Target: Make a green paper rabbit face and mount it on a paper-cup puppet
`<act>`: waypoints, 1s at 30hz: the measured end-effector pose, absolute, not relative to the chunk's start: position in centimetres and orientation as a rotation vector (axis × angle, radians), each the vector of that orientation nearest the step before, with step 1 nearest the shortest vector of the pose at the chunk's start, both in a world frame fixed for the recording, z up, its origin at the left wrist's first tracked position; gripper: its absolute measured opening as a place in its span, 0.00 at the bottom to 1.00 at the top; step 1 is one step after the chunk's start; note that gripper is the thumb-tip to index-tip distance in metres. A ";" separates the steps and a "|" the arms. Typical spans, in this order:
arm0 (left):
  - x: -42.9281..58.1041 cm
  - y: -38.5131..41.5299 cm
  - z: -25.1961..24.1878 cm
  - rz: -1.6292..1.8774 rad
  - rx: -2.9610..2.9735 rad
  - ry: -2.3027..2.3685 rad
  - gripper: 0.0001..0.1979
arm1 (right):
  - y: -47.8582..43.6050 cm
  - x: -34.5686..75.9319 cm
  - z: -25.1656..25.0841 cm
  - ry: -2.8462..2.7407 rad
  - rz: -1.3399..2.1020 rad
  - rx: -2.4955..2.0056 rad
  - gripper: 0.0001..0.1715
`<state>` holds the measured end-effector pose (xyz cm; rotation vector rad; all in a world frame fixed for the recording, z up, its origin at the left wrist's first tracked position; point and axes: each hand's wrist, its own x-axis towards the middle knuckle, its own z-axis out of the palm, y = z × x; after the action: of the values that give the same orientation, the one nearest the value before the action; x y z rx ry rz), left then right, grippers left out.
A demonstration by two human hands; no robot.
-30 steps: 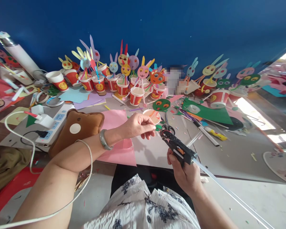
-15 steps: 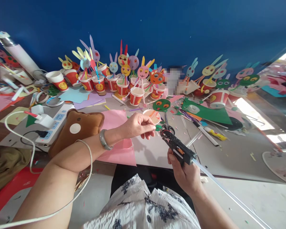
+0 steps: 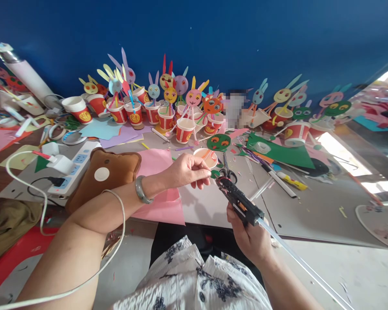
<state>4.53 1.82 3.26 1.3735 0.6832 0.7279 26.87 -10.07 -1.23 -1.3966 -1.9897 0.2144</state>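
Observation:
My left hand point(image 3: 194, 170) is closed in a pinch, with a small green paper piece point(image 3: 215, 174) at its fingertips. My right hand point(image 3: 250, 237) grips a black glue gun point(image 3: 241, 200), a long clear glue stick point(image 3: 297, 254) running out of its back. The gun's tip is close beside the green piece; whether they touch I cannot tell. Just beyond the left fingers stands a paper cup point(image 3: 200, 153), seen from above, beside a round green paper face point(image 3: 219, 142). Black-handled scissors point(image 3: 231, 175) lie behind the gun, partly hidden by it.
Red-and-white cups with paper rabbit figures, such as a pink one point(image 3: 194, 98), line the blue wall. Pink paper point(image 3: 161, 206) and a brown cushion-like pouch point(image 3: 116, 165) lie left, near a power strip point(image 3: 80, 161). A white cable point(image 3: 123, 219) crosses my left arm. Green paper point(image 3: 287, 153) lies right.
My right hand has shifted the glue gun slightly left and down, its tip a little nearer the green paper piece. My left hand stays in place.

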 end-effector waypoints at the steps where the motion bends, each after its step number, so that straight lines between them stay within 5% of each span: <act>1: 4.5 1.8 3.2 0.727 1.374 0.683 0.08 | -10.1 26.9 -1.2 -1.989 0.207 -1.401 0.13; 30: 4.7 1.6 3.1 0.741 1.420 0.773 0.08 | -10.1 26.8 -1.8 -1.976 0.122 -1.293 0.03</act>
<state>4.70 1.60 3.08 1.4204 0.7727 0.7414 26.83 -10.14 -1.84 -1.2931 -1.9761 0.1224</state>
